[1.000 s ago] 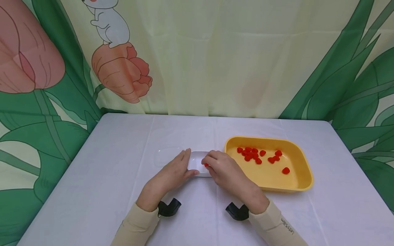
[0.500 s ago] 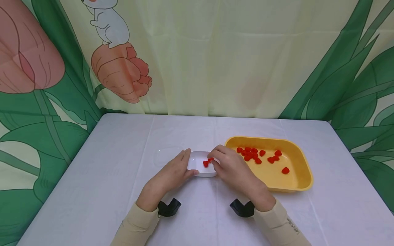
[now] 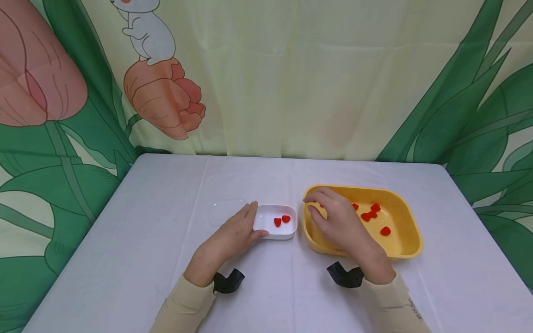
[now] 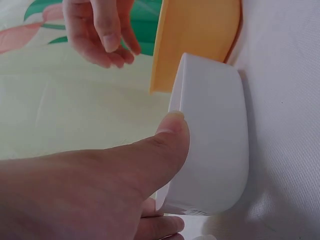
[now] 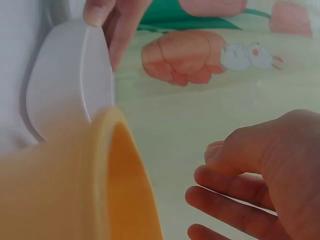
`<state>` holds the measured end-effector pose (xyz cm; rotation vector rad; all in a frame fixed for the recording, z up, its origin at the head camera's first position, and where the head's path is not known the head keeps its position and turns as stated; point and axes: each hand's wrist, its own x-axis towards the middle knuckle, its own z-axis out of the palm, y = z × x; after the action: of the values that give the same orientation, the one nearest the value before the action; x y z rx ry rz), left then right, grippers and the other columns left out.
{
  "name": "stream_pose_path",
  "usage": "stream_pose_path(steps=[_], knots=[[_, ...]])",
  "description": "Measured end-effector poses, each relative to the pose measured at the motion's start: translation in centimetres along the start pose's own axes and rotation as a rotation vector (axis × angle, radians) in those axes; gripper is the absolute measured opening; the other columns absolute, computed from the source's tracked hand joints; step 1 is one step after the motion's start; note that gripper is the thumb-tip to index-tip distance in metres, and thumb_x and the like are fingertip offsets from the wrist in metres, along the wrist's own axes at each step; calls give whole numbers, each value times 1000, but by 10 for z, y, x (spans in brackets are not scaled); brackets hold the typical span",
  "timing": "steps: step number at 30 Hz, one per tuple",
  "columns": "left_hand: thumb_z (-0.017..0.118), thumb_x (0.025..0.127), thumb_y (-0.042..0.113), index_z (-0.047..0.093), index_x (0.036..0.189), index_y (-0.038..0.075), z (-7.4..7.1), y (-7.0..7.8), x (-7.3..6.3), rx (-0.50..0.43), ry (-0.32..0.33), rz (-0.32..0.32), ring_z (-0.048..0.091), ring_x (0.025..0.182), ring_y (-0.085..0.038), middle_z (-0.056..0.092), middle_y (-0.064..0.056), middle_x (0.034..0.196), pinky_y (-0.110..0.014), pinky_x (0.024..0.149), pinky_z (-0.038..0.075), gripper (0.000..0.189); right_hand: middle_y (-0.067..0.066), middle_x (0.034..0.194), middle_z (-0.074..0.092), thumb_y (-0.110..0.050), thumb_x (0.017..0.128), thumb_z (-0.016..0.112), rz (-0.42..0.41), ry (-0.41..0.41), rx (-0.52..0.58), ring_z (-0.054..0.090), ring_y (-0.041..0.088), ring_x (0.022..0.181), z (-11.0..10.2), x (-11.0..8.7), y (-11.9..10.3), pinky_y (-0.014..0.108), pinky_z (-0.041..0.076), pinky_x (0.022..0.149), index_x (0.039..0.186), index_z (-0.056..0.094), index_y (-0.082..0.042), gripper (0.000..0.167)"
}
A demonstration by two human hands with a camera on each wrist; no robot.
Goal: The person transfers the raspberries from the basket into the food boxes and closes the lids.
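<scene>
In the head view my left hand point(image 3: 234, 235) holds a small white plastic box point(image 3: 266, 210) at its left end. The thumb point(image 4: 172, 131) lies against the near wall at the rim, and the fingers go round the left side. Inside the box are two small red pieces point(image 3: 285, 218), one of them heart-shaped. My right hand point(image 3: 339, 222) hovers over the left part of a yellow tray point(image 3: 405, 245), thumb and fingers apart with nothing between them. More red pieces point(image 3: 385, 231) lie in the tray; the right hand hides some of them.
A clear, thin lid-like piece point(image 3: 226, 210) lies on the white tablecloth point(image 3: 175, 199) left of the box, partly behind the left hand. The yellow tray's raised rim stands close to the box's right end. A printed curtain point(image 3: 266, 92) hangs behind the table.
My right hand has let go of a red piece in the white box and moved right over the yellow tray. Two red pieces now show in the box. The left hand has stayed put.
</scene>
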<state>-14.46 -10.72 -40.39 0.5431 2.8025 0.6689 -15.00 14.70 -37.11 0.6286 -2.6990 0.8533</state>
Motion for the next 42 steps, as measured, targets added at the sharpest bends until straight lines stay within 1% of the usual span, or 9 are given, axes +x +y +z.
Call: stream_pose_path(steps=[5, 11, 16, 24, 27, 31, 35, 39, 42], knots=[[67, 94, 32, 28, 150, -8, 1, 0, 0, -7, 1, -6, 37, 144, -39, 38, -26, 153, -48, 115, 38, 79, 5, 108, 68, -4, 90, 70, 48, 16, 9, 65, 23, 102, -8, -2, 10, 43, 59, 88, 107, 71, -7, 18], [67, 94, 32, 27, 151, -7, 1, 1, -1, -16, -4, -19, 37, 144, -38, 37, -25, 154, -48, 115, 38, 79, 7, 106, 68, -5, 89, 71, 108, -9, -27, 65, 25, 98, -21, -7, 19, 46, 59, 87, 109, 70, -6, 20], [66, 95, 33, 26, 152, -7, 0, 2, 0, -18, -7, -25, 36, 145, -38, 36, -25, 155, -48, 116, 37, 80, 9, 105, 68, -4, 90, 69, 156, -26, -26, 63, 25, 95, -35, -12, 25, 47, 58, 86, 108, 71, -6, 18], [67, 94, 33, 27, 151, -7, 1, 0, 0, -18, -3, -8, 36, 145, -38, 37, -25, 154, -48, 115, 37, 81, 18, 111, 68, -4, 91, 68, 274, -100, -41, 61, 35, 103, -52, -21, 38, 54, 55, 90, 113, 68, -1, 22], [67, 94, 32, 27, 151, -7, 1, 0, 0, -17, -3, -7, 37, 144, -38, 37, -25, 154, -48, 115, 37, 80, 20, 112, 67, -6, 91, 67, 315, -110, -78, 60, 37, 105, -55, -23, 43, 55, 54, 90, 115, 67, 1, 24], [67, 94, 31, 27, 151, -8, 0, 0, 0, -23, 0, -7, 38, 144, -38, 38, -26, 153, -48, 115, 37, 79, 21, 113, 66, -8, 92, 66, 356, -124, -97, 56, 38, 107, -57, -25, 49, 56, 54, 91, 116, 66, 1, 26], [67, 94, 31, 27, 151, -8, 1, 0, 0, -25, -1, -14, 37, 145, -38, 37, -26, 154, -48, 116, 36, 80, 22, 115, 65, -8, 91, 67, 403, -148, -91, 55, 38, 106, -60, -27, 53, 56, 54, 91, 118, 66, 0, 28], [67, 94, 32, 28, 151, -8, 1, -1, 0, -20, -2, -12, 36, 145, -38, 37, -26, 154, -48, 116, 36, 80, 24, 118, 64, -5, 90, 68, 460, -195, -87, 55, 39, 106, -62, -29, 59, 56, 53, 92, 122, 65, 1, 33], [67, 94, 32, 27, 151, -8, 2, -1, 0, -22, -3, -11, 36, 145, -38, 36, -26, 154, -48, 116, 36, 80, 25, 119, 63, -3, 90, 67, 497, -224, -86, 55, 40, 105, -65, -31, 64, 52, 57, 87, 124, 63, 2, 34]])
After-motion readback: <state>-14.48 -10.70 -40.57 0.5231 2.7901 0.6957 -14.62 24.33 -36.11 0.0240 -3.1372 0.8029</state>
